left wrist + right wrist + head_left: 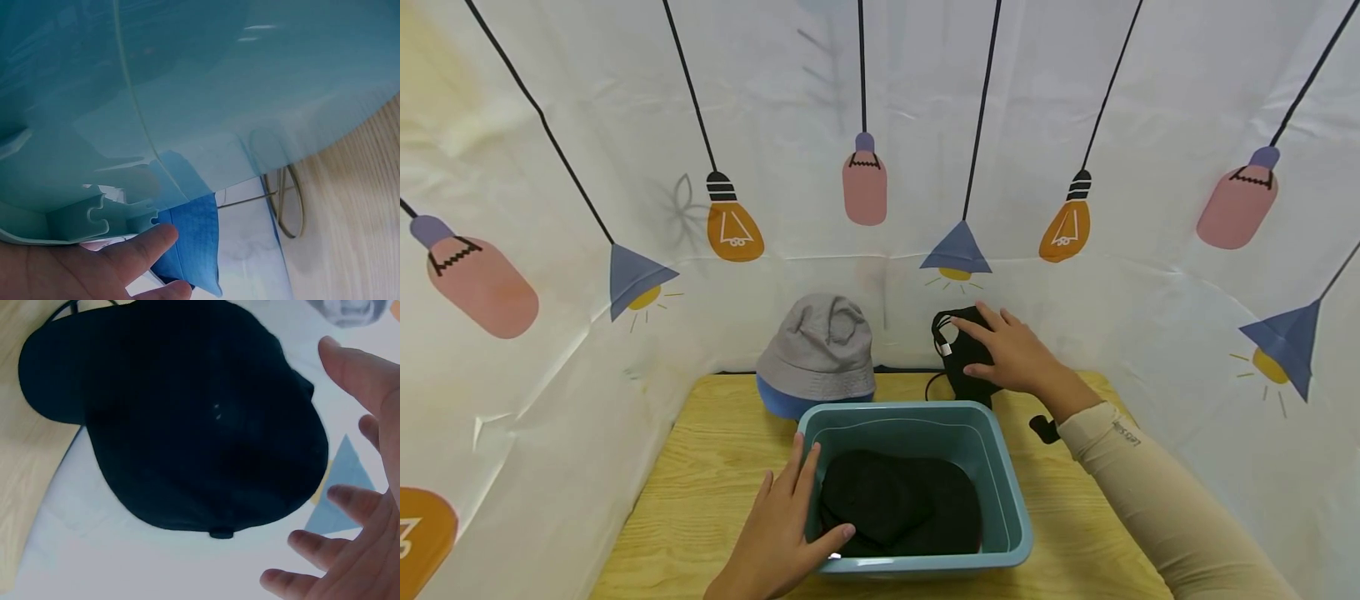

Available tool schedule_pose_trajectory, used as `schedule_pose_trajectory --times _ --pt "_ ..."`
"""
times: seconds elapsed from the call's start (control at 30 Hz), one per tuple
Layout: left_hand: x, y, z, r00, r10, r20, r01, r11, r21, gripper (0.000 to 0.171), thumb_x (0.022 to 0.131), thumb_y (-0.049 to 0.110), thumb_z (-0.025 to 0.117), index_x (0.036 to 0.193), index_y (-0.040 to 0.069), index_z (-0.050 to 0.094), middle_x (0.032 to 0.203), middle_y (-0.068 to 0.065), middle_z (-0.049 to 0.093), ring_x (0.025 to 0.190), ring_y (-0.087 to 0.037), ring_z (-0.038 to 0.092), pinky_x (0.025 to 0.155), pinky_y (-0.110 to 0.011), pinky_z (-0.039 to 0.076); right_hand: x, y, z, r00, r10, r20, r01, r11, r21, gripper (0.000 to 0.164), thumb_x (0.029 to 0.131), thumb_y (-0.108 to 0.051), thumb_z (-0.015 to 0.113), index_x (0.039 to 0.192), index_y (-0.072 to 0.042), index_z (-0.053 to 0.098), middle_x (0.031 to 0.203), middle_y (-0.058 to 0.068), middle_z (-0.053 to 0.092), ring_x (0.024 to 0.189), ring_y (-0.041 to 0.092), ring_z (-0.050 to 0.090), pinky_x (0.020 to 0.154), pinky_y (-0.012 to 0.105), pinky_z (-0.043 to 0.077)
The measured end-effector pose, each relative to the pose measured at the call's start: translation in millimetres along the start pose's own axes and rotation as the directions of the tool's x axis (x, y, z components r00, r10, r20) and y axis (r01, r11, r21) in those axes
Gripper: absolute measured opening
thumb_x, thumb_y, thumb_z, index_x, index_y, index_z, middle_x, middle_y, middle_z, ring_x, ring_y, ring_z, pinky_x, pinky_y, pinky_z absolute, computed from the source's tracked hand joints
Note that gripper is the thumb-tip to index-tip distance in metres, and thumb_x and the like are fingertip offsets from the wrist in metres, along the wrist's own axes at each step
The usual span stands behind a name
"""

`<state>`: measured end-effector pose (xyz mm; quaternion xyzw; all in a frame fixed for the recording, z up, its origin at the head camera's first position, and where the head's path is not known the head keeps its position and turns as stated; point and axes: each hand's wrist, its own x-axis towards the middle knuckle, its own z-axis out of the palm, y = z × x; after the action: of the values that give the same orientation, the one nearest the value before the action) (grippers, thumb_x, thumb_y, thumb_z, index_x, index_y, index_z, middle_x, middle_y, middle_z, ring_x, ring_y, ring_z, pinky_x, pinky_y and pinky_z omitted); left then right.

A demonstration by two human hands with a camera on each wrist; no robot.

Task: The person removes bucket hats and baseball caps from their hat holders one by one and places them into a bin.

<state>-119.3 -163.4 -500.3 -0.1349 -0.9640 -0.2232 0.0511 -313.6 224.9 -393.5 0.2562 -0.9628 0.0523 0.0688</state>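
Note:
My right hand (1011, 354) is spread, fingers straight, at a black baseball cap (961, 367) standing upright behind the basin. In the right wrist view a gap shows between the fingers and the crown of the cap (206, 425), whose visor points left. At the left side of a blue-green plastic basin (1018, 533) is my left hand (782, 521), its fingers extended along the rim and the thumb over the front left corner. A black cap (895, 500) lies inside the basin. The left wrist view shows the basin's wall (250, 94) close beside the left fingers.
A grey bucket hat (823, 350) with a blue underside (786, 404) stands behind the basin on the left. Near the right sleeve (1142, 475) lies a small black item (1043, 429). A printed white sheet (880, 292) hangs around the wooden table (700, 475).

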Motion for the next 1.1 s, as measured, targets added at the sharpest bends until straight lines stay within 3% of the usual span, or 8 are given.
schedule_pose_trajectory --times 0.2,0.33,0.5,0.7,0.97,1.1 --pt "-2.3 0.4 1.1 1.000 0.005 -0.007 -0.005 1.000 -0.002 0.107 0.088 0.077 0.061 0.168 0.021 0.019 0.175 -0.010 0.008 0.143 -0.039 0.049 0.114 -0.074 0.029 -0.4 11.5 7.3 0.999 0.048 -0.017 -0.047 0.995 0.083 0.093 0.092 -0.052 0.075 0.166 -0.031 0.024 0.172 0.023 0.012 0.146 0.064 0.027 0.114 0.077 0.026" --pt "-3.9 0.7 0.6 1.000 0.009 -0.006 -0.009 1.000 -0.005 0.106 0.088 0.076 0.062 0.168 0.022 0.017 0.175 -0.009 0.007 0.142 -0.039 0.050 0.114 -0.074 0.029 -0.6 21.7 16.9 0.993 0.115 0.000 -0.113 0.977 0.183 0.098 0.091 -0.061 0.071 0.167 -0.035 0.016 0.173 0.023 0.005 0.149 0.064 0.019 0.112 0.080 0.023" --pt "-3.4 0.3 -1.8 1.000 -0.005 0.012 0.006 1.000 -0.015 0.107 0.088 0.077 0.061 0.168 0.025 0.013 0.175 -0.008 0.006 0.144 -0.039 0.048 0.115 -0.074 0.028 -0.4 31.2 30.6 0.978 0.202 0.042 -0.204 0.918 0.339 0.101 0.088 -0.068 0.069 0.167 -0.041 0.011 0.173 0.024 -0.002 0.152 0.060 0.013 0.110 0.083 0.022" --pt "-0.4 -0.1 -4.9 1.000 -0.011 0.022 0.011 1.000 -0.021 0.106 0.088 0.078 0.059 0.168 0.025 0.014 0.175 -0.008 0.006 0.143 -0.040 0.049 0.114 -0.074 0.029 4.5 36.1 42.0 0.959 0.283 0.004 -0.255 0.857 0.449 0.103 0.087 -0.070 0.069 0.166 -0.044 0.009 0.172 0.025 0.003 0.153 0.056 0.017 0.110 0.082 0.024" --pt "4.5 0.1 -5.9 0.999 -0.011 0.043 0.012 0.999 -0.031 0.108 0.087 0.085 0.050 0.168 0.024 0.012 0.175 -0.008 0.003 0.144 -0.042 0.047 0.116 -0.072 0.030 9.5 43.2 54.4 0.930 0.361 -0.069 -0.271 0.801 0.534 0.102 0.088 -0.064 0.072 0.167 -0.029 0.020 0.171 0.015 0.023 0.156 0.044 0.023 0.119 0.072 0.023" --pt "1.9 0.0 -4.8 0.998 -0.020 0.067 0.023 0.999 -0.048 0.109 0.087 0.085 0.050 0.168 0.024 0.011 0.175 -0.007 0.001 0.144 -0.042 0.047 0.116 -0.072 0.029 5.5 46.6 62.2 0.909 0.415 -0.020 -0.324 0.739 0.591 0.104 0.086 -0.070 0.070 0.167 -0.032 0.018 0.173 0.011 0.020 0.156 0.044 0.022 0.119 0.072 0.023"
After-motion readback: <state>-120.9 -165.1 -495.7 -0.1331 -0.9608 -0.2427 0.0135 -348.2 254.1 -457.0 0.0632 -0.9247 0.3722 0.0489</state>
